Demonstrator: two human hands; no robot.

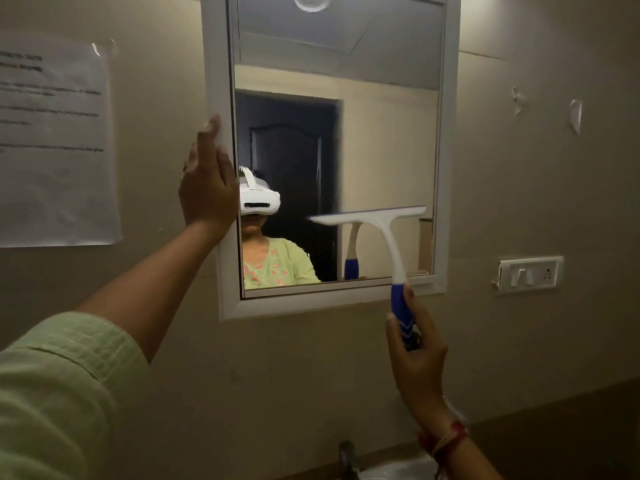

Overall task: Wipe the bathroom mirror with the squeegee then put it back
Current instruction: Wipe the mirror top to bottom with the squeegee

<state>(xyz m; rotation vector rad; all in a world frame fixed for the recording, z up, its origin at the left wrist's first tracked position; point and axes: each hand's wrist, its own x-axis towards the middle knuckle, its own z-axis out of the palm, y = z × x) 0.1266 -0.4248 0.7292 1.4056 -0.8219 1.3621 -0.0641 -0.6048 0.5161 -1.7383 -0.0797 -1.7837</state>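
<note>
The mirror (381, 133) hangs on the wall in a white frame (216, 81). My right hand (417, 355) grips the blue handle of the white squeegee (372, 218). Its blade lies nearly level against the lower right of the glass, slightly blurred. My left hand (207, 188) rests flat on the frame's left edge, fingers pointing up. The glass reflects a person in a white headset and a light green top, and the squeegee's handle.
A printed paper sheet (55, 143) is taped to the wall left of the mirror. A white switch plate (530, 273) sits on the wall to the right. Below, a tap (348, 457) and part of a white basin (398, 471) show at the bottom edge.
</note>
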